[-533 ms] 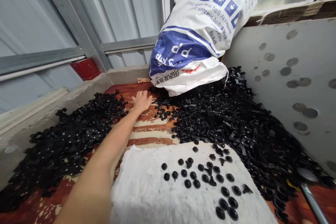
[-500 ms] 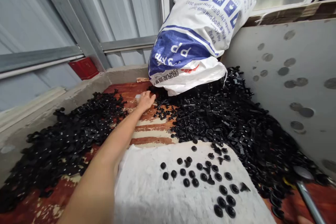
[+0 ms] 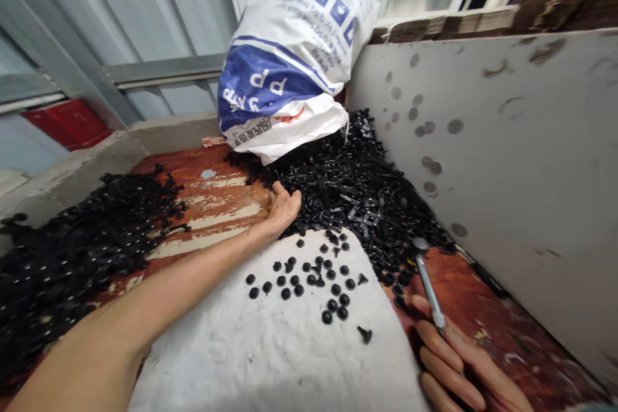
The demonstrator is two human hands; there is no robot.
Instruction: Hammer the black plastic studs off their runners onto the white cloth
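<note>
Head view: a slim metal tool (image 3: 427,283) lies with its long axis running from its round head, beside the black parts pile (image 3: 357,193), back down into the right hand (image 3: 454,367), whose fingers curl around the handle. Loose black caps (image 3: 309,280) dot the white cloth (image 3: 270,347) just left. Left hand (image 3: 282,206) rests palm-up, fingers loosely spread, against the pile's edge below the white sack (image 3: 290,58).

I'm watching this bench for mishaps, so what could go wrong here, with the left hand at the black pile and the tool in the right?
1. The left hand lies at the edge of the heaped black parts; raking them could bury the sorted caps on the white slab.
2. The sack leans on that heap and might slump.
3. The right hand holds a metal tool whose head could scatter nearby pieces.
</note>
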